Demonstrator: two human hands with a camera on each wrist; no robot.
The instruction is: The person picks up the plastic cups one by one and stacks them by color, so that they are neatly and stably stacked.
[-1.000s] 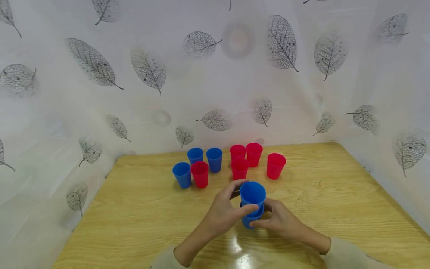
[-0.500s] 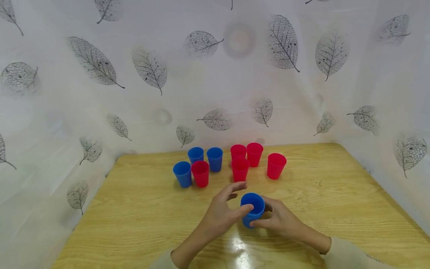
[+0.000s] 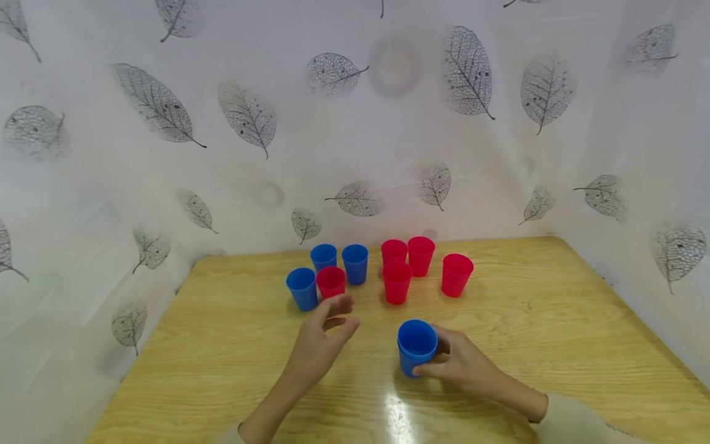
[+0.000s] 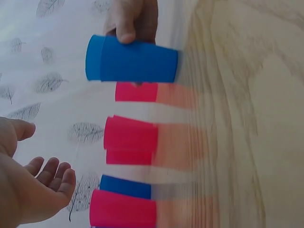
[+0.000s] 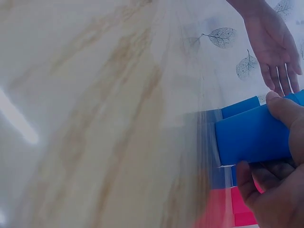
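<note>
Two nested blue cups [image 3: 415, 361] stand upright near the front middle of the table. My right hand [image 3: 468, 365] grips them from the right side, thumb in front. In the right wrist view, that thumb lies across the blue cup [image 5: 251, 135]. My left hand [image 3: 316, 348] is off to the left with loosely bent fingers, holding nothing. Its fingertips overlap the lower part of a red cup [image 3: 330, 280] in the head view; touching cannot be made out. Beside that one are a blue cup [image 3: 302, 291] and two more blue cups [image 3: 355, 264] behind.
Several red cups [image 3: 397, 283] stand upright at the back centre, and another red cup [image 3: 457, 276] sits apart to their right. The wood-grain table [image 3: 554, 345] meets a leaf-patterned curtain [image 3: 377, 135] along its back and sides.
The upper blue cup has gone down into the lower one. My left hand has let go of it and moved left toward the front red cup. My right hand stays around the nested cups.
</note>
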